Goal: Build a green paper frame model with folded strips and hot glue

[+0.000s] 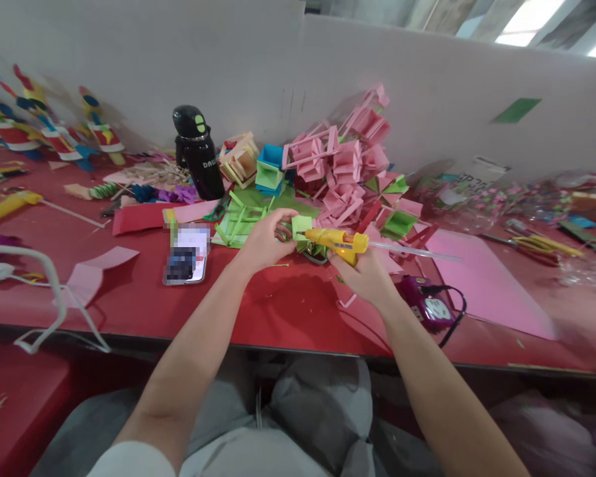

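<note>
In my right hand (360, 270) is a yellow hot glue gun (336, 240), its nozzle pointing left and a long clear glue stick (412, 250) sticking out behind it. My left hand (271, 240) pinches a small light-green paper piece (302, 226) just ahead of the nozzle. Whether the nozzle touches the paper I cannot tell. Green paper strips (243, 218) lie beyond my left hand. A heap of folded pink paper pieces (347, 161) rises behind the glue gun.
A phone (187, 254) lies left of my hands, with a black bottle (197, 156) behind it. To the right are a purple power socket (431, 306) with a black cord and a pink sheet (491, 281). A white curved stand (54, 291) is at the left edge.
</note>
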Motion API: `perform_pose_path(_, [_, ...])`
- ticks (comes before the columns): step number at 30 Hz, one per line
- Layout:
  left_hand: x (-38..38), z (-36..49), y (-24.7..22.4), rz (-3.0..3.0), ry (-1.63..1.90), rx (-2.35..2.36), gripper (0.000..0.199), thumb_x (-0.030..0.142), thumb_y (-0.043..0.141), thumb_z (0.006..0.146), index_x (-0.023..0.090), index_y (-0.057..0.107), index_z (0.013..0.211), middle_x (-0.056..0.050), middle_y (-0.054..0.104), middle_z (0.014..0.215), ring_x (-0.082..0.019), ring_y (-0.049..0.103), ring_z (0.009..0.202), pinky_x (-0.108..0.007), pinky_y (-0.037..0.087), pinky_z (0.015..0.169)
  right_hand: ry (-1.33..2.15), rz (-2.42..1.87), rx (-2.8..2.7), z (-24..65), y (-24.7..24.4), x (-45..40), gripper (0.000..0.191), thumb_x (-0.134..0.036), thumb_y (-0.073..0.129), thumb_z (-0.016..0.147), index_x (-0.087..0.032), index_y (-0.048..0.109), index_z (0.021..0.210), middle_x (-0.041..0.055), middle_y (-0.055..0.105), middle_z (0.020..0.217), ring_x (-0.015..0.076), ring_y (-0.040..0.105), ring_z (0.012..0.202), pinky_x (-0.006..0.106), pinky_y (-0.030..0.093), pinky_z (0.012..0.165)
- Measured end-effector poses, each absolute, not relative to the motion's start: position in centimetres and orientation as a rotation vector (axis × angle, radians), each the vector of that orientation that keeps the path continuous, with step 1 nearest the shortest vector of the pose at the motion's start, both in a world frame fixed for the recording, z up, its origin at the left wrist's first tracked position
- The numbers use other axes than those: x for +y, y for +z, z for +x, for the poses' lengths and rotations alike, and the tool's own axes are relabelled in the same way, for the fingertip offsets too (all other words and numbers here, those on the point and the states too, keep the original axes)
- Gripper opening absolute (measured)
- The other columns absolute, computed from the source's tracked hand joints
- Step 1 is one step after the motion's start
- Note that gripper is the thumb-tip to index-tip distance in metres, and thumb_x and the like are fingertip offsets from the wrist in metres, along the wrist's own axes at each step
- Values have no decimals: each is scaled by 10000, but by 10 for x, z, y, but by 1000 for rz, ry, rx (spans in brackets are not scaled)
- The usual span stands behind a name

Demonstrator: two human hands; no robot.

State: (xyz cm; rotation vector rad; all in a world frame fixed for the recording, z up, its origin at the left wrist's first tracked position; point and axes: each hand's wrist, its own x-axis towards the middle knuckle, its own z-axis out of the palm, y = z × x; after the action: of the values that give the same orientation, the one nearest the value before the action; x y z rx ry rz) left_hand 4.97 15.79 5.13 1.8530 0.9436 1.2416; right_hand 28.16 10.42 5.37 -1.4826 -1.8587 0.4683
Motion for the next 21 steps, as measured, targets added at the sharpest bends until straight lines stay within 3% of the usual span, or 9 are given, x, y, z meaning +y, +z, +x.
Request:
perform_pose_path(4, [160,47,50,1860,1249,963,522,53,694,717,164,605,1220,-99,679,1175,-112,654,798,-248,556,722,467,-1485,-1869,281,60,99,154,-368,618,883,-228,657,831,34,628,639,233,614,583,359,467,552])
perform_pose_path(8, [161,45,51,1846,1253,993,520,57,695,722,177,605,1220,-98,671,1177,-114,653,807,-241,555,709,496,-1399,-1905,288,66,87,173,-358,627,887,-215,706,943,51,725,781,247,682,710,360,528,631])
perform_pose_path(15, [161,44,52,1818,1245,1026,516,36,703,730,174,602,1217,-98,665,1208,-109,654,824,-246,560,728,715,-1463,-2134,299,50,63,219,-417,633,903,-222,729,931,38,754,812,221,695,707,335,531,646])
perform_pose_path(18, [161,45,51,1823,1238,1051,516,43,715,731,178,607,1217,-96,664,1204,-110,655,816,-251,562,725,609,-1374,-2282,286,48,60,235,-415,601,932,-221,713,860,50,738,825,221,678,745,347,515,707])
perform_pose_path(21, [161,45,51,1831,1244,1048,517,47,717,731,177,607,1219,-101,662,1222,-118,657,831,-254,565,727,532,-1283,-2418,275,49,65,206,-394,679,885,-209,715,966,77,748,940,238,679,826,362,502,772])
